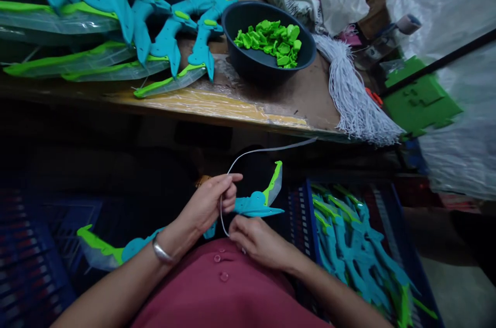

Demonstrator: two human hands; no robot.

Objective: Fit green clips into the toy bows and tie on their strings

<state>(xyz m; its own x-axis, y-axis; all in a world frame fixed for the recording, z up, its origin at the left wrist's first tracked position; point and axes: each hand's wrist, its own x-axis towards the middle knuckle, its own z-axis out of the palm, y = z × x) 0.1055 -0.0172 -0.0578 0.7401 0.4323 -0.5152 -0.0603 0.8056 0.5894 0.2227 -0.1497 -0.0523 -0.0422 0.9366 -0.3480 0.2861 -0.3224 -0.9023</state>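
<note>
My left hand [211, 201] is closed around the middle of a teal and green toy bow [258, 203] held over my lap. A thin white string [263, 151] loops from that hand up toward the table edge. My right hand [253, 237] sits just below, fingers pinched on the lower end of the string, close to the bow's teal grip. One green-tipped clear limb points up right; the other limb [101, 253] sticks out to the left past my forearm.
On the wooden table [310, 95] lie several more teal and green bows [155, 23], a dark bowl [267, 59] of green plastic bits and a bundle of white strings [352, 95]. A blue crate [372, 245] of bows stands at my right.
</note>
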